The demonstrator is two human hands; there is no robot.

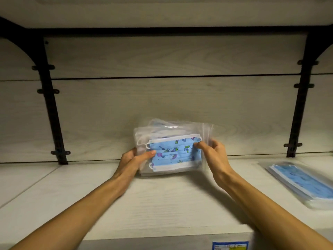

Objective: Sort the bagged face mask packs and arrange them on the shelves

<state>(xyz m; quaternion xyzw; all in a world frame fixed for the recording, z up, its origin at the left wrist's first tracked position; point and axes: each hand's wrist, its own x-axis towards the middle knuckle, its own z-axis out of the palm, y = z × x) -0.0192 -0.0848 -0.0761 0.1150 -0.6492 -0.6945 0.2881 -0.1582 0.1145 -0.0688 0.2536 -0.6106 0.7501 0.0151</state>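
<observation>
A bundle of clear bags with blue cartoon-print face masks [173, 152] stands on its edge on the pale wooden shelf [153, 201], close to the back panel. My left hand [133, 159] grips the bundle's left end, thumb laid across the front bag. My right hand [210, 150] pinches the right end, with the thumb on the front mask and the fingers curled behind the bags. Both forearms reach in from below.
A flat stack of blue mask packs [302, 184] lies on the same shelf at the far right. Black metal brackets [52, 109] [299, 98] stand at both sides of the back panel. Another shelf board hangs overhead. A blue and yellow label [229, 245] sits on the shelf's front edge.
</observation>
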